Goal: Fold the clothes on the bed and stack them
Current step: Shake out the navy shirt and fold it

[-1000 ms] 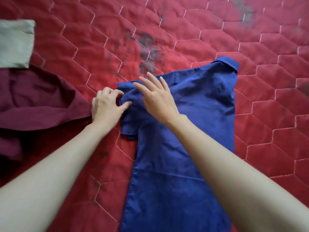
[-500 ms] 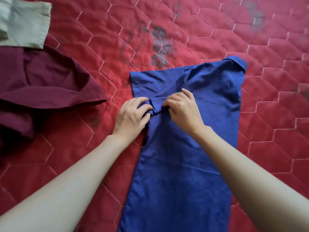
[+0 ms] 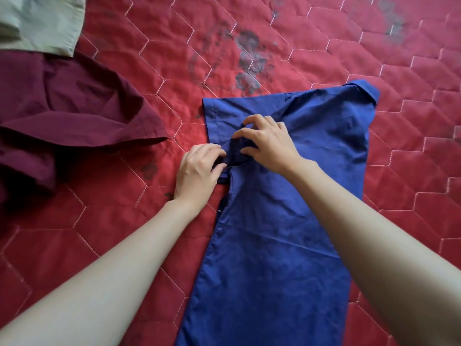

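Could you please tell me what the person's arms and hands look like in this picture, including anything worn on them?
Both forearms are bare right to the frame's bottom edge; no sleeve shows. The left hand and right hand wear no gloves, and no ring, watch or bracelet is visible on either hand or wrist.

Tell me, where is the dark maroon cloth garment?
In the head view the dark maroon cloth garment lies crumpled at the left on the red quilted bedcover, below a pale green cloth, apart from the blue shirt.
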